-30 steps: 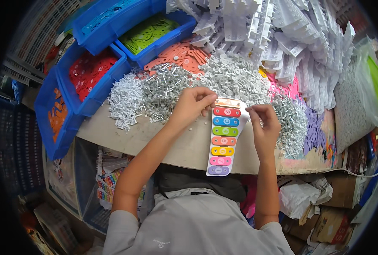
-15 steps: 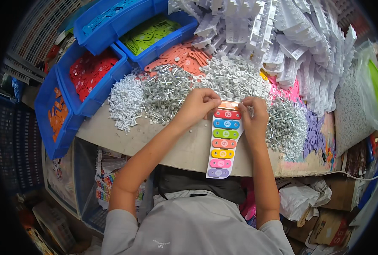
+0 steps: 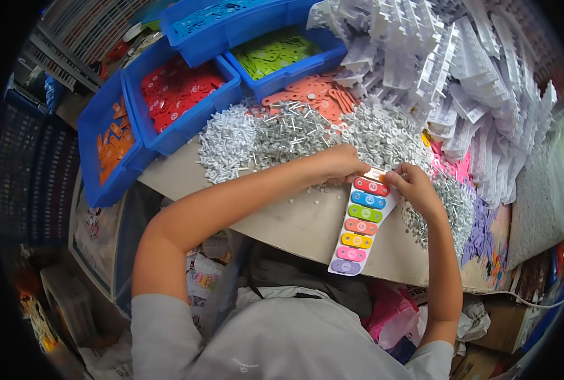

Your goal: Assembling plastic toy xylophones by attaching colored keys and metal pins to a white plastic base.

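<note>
A toy xylophone [image 3: 362,226], a white tapering base with a row of coloured bars, lies tilted over the table's near edge, its narrow purple end towards me. At its wide far end, my left hand [image 3: 344,163] is closed on the left corner, fingertips partly hidden. My right hand [image 3: 416,189] pinches the opposite corner between thumb and fingers. The orange bar [image 3: 376,173] at that end is partly covered by my fingers. Just beyond my hands lies a heap of grey-white washers [image 3: 383,133]. Metal pins [image 3: 291,130] are piled beyond my left forearm.
Blue bins [image 3: 152,140] at the left hold orange, red, green and blue bars. White xylophone bases [image 3: 415,57] are stacked high at the back right. White pins [image 3: 226,142], coral bars [image 3: 317,95] and purple bars [image 3: 478,231] lie on the table [image 3: 282,212]. A filled clear bag [image 3: 542,183] stands right.
The view has shifted, so bins and heaps sit farther right. My left forearm now reaches more sideways across the table. Both hands stay at the xylophone's far end.
</note>
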`<state>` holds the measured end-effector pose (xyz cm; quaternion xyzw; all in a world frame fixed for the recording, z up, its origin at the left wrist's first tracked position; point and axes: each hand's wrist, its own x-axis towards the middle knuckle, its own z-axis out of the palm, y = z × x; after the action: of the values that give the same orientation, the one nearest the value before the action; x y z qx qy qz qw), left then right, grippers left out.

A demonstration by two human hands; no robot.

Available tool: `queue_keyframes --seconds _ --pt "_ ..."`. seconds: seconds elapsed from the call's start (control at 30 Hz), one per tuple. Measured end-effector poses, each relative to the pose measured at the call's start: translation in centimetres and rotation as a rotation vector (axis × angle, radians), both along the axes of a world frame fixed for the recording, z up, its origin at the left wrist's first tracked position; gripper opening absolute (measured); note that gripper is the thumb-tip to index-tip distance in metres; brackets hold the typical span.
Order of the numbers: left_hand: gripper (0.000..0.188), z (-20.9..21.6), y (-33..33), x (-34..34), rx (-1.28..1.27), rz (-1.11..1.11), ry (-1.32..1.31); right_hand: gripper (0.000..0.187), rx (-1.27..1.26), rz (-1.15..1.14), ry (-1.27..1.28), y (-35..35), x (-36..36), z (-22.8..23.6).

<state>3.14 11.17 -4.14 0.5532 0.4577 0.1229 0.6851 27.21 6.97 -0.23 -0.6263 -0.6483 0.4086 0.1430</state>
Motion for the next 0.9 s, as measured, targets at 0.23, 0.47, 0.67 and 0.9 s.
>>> queue_keyframes --seconds 0.23,0.47,0.67,0.9 --pt "0.023 0.0 -1.1 0.0 -0.012 0.189 -0.126 0.032 -0.024 0.019 -0.044 0.7 -0.2 0.3" --pt "0.026 -0.5 -1.9 -0.2 0.195 0.148 0.000 0.028 0.138 -0.047 -0.025 -1.2 -1.0 -0.2" --pt "0.019 3.9 -8.9 -5.6 0.935 0.409 0.166 0.014 0.810 -0.339 -0.205 -11.4 0.7 0.8" --pt "0.006 1.8 -12.0 -16.2 1.212 0.551 0.730 0.013 0.614 -0.596 -0.530 -20.5 8.2 -1.4"
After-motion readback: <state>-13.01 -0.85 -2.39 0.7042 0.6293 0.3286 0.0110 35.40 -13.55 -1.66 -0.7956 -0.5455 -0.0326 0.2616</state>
